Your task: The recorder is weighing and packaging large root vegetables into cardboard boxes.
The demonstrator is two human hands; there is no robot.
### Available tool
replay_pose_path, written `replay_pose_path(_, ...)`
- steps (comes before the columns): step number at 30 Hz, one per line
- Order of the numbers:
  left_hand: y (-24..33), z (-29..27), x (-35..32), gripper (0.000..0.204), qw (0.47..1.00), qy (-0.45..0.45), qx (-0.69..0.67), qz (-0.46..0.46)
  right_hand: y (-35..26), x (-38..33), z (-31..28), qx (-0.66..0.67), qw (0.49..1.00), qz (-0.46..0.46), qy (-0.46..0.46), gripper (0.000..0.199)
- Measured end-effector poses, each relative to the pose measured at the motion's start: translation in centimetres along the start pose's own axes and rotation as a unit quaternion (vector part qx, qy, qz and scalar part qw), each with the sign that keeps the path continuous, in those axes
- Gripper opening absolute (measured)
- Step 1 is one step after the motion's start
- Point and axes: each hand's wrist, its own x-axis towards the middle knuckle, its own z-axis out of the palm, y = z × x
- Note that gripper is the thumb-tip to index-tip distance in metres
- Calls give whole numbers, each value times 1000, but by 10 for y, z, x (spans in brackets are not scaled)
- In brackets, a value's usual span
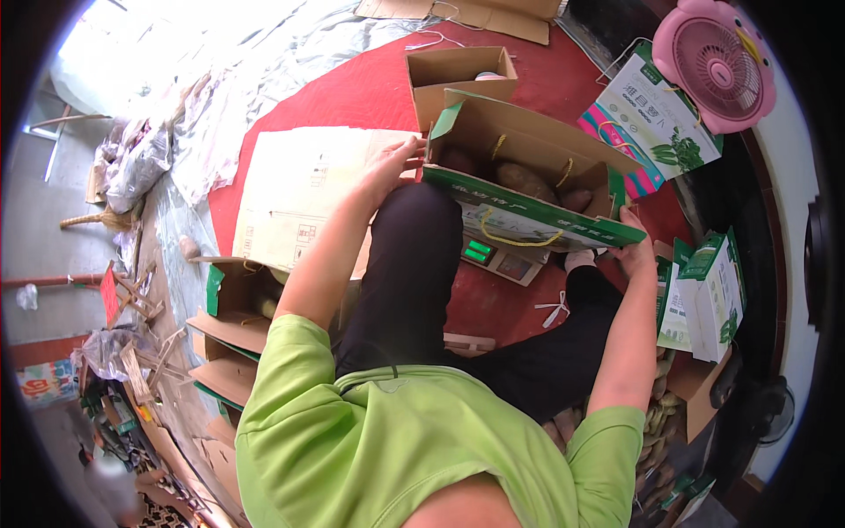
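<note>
Floor: red mat [370, 88] across upper centre, partly overlaid by pale plastic sheeting [264, 53] at upper left. Grey concrete floor [35, 211] at left edge, brightly daylit from the top left. Pink fan [713, 57] at upper right. Broom [97, 220] lying at left. Scrap wood and debris heap [132, 352] at lower left. Flattened cardboard sheet [299, 194] at centre left.
</note>
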Motion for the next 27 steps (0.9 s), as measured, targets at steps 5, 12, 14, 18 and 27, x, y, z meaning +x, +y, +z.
replay_pose_path(5,10,7,3,44,995,-17,90,39,-4,-2,-1,-20,1000,15,8,41)
replay_pose_path(12,-14,0,29,44,999,-14,22,-27,-2,8,-5,11,1000,-2,-29,40)
replay_pose_path(14,-18,-2,35,44,1000,-15,24,-13,-1,7,-4,10,999,-5,-36,40)
replay_pose_path(18,-30,-6,48,39,999,-2,42,-13,-10,-1,6,24,999,7,-26,44)
replay_pose_path(27,-21,-10,40,25,996,56,-58,-40,-17,12,9,49,997,-47,-31,31)
